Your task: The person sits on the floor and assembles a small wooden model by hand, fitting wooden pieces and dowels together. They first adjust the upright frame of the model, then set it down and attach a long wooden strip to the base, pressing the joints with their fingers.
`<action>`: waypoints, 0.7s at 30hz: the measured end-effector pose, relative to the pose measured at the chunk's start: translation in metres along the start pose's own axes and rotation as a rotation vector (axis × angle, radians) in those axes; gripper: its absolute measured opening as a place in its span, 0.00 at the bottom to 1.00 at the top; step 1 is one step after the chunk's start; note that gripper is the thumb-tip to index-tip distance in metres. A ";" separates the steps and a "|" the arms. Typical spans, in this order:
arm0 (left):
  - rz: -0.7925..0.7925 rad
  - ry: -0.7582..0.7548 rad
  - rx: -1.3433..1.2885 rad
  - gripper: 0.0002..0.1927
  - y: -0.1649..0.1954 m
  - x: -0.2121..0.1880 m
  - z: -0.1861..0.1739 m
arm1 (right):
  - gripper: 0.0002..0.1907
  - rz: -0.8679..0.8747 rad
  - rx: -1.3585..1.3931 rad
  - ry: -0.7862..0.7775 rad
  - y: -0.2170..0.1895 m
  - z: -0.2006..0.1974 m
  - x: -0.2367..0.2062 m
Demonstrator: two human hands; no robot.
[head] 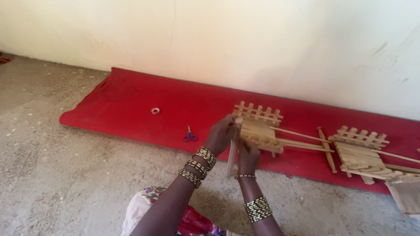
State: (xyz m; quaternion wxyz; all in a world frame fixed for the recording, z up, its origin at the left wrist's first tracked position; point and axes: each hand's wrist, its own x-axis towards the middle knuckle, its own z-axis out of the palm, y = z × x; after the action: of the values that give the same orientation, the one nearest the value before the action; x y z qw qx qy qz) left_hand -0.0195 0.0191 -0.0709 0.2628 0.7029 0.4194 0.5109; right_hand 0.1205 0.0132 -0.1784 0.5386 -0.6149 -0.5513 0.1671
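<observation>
Red mat (131,109) | left hand (220,134) grip clasps wooden frame (258,126) | right hand (248,154) grip pinches upright slat (231,162)

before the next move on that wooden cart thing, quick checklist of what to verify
1. Left hand on the wooden cart frame: ok, it grips the near end.
2. Right hand on the flat slat: ok, it touches the slat standing at the frame's end.
3. Slat seated squarely: cannot tell, the hands hide the joint.
4. Frame supported: ok, it rests on the red mat.
5. Scissors and tape roll nearby: ok, both lie on the mat left of the hands.
6. Second cart frame out of the way: ok, apart to the right.
</observation>
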 end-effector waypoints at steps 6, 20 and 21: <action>0.007 0.017 -0.002 0.18 -0.001 -0.001 -0.001 | 0.14 -0.154 0.250 0.109 -0.045 -0.007 -0.005; -0.024 0.174 0.066 0.13 0.027 -0.008 0.004 | 0.13 0.165 -0.082 -0.114 0.016 0.008 -0.018; -0.030 0.186 0.079 0.13 0.029 -0.007 0.004 | 0.12 0.084 0.091 -0.022 -0.001 0.003 -0.012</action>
State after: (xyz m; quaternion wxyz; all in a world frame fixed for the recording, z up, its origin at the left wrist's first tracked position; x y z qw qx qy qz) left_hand -0.0074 -0.0019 -0.0525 0.2025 0.6559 0.4722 0.5530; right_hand 0.1130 0.0044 -0.1830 0.5522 -0.6105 -0.5227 0.2214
